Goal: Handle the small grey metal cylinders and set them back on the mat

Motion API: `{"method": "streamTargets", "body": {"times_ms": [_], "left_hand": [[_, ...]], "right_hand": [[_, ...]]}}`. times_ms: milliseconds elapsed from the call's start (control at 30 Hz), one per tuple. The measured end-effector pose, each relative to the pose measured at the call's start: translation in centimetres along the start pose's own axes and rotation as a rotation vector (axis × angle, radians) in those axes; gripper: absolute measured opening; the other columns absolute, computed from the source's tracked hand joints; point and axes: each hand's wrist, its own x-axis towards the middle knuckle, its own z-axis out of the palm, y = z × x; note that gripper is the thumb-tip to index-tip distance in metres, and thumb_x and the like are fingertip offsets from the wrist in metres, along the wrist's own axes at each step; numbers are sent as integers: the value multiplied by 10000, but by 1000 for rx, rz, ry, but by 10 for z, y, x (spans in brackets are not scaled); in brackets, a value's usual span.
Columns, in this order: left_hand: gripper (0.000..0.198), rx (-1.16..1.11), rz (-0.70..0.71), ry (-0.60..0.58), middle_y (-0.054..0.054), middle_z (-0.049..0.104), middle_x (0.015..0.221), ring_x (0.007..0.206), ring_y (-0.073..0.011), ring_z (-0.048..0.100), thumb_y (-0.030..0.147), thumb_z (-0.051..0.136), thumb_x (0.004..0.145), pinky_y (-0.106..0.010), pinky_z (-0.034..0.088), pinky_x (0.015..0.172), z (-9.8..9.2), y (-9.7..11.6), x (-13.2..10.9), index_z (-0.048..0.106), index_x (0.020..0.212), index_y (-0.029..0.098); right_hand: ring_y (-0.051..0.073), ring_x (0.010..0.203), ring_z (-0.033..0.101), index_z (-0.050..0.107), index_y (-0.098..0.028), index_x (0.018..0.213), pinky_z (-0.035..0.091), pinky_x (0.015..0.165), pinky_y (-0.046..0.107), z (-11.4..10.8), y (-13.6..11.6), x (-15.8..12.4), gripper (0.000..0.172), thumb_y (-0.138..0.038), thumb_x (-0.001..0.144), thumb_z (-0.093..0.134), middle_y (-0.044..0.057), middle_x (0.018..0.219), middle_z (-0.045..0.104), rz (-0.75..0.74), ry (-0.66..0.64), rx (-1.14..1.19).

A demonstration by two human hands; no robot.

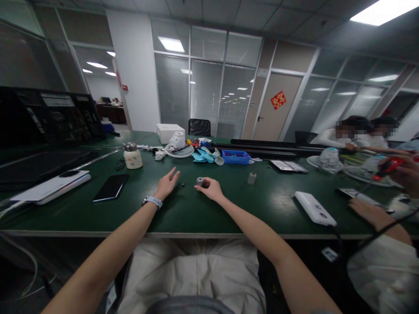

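My right hand (212,189) is closed around a small grey metal cylinder (200,180) with a round opening in its top, thumb in front and fingers behind. Beside it on the green table, my left hand (167,184) has its fingers stretched out and nothing in them; a watch (152,201) is on that wrist. A tiny dark part (183,185) lies between my two hands, too small to name. Farther right, a second, similar metal cylinder (252,178) stands upright, apart from both hands.
Light-blue fan blades (206,155), a white fan grille (180,151) and a blue bin (235,157) lie behind my hands. A phone (110,188) and a bottle (132,157) sit left. Right are a white power bank (314,208) and a co-worker's hand (365,208).
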Motion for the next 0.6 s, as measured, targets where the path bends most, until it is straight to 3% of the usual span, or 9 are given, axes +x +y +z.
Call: {"method": "streamTargets", "body": {"times_ms": [100,200,367,500,600], "left_hand": [[565,-17,-114,143,-104,708,1051,1007,-241,634,536,305,916,-317,437,846,-3,1,0,547,1271,169],[502,-11,-167,183,-85,728,945,931,-232,645,531,293,916,-300,436,799,-3,3,0,607,1107,187],[461,-6,-187,257,-64,729,856,812,-214,647,527,290,916,-289,429,750,-2,2,0,568,1070,193],[474,-14,-215,307,-72,725,851,820,-221,648,538,277,918,-298,427,746,-1,0,1,512,1120,179],[490,-26,-232,292,-77,723,858,830,-230,651,559,278,912,-307,431,743,-2,1,0,490,1128,174]], "right_hand": [[177,849,664,668,-195,1061,525,784,300,-44,16,-12,458,-495,715,695,55,972,714,10,117,-67],[196,871,657,668,-190,1066,512,807,312,-106,44,-30,466,-502,720,671,68,991,710,64,301,-250],[216,762,660,678,-163,1035,504,723,310,-190,99,-55,511,-548,701,643,78,845,715,305,497,-508],[226,771,651,686,-165,964,488,718,319,-216,121,-66,464,-538,690,646,75,814,703,440,454,-563],[245,891,626,627,-153,1096,476,785,345,-213,106,-70,562,-526,677,665,109,965,680,430,497,-563]]}}
